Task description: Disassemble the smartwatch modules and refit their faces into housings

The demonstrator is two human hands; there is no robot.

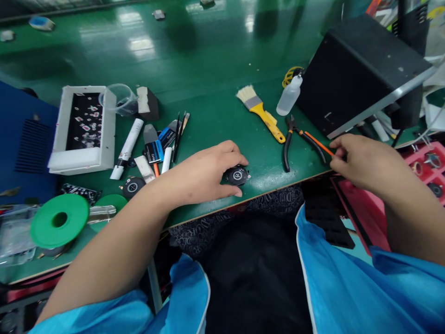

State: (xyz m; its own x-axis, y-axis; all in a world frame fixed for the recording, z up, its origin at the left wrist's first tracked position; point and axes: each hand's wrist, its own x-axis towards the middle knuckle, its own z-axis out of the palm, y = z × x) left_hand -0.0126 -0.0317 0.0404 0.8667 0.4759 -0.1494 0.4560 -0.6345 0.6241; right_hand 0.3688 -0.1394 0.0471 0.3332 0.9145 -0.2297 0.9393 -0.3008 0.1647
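My left hand [212, 174] rests at the table's front edge, thumb and fingers curled around a small black watch body [238, 174] whose round sensor side faces up. Off to the right, my right hand [363, 160] pinches the end of a thin orange stick [319, 142]. The stick's other end lies over the diagonal cutters [292, 126], which have black and orange handles and lie spread on the table. A second watch body [132, 187] with a similar round sensor sits beyond my left forearm, beside a white stick and an orange-handled tool.
A yellow brush [260, 111] and a clear squeeze bottle [289, 95] lie or stand ahead, near a black box-shaped machine [358, 74]. Leftward are a white tray [110, 134] of small parts, a marker [128, 146], tweezers [178, 137] and a green spool [41, 218].
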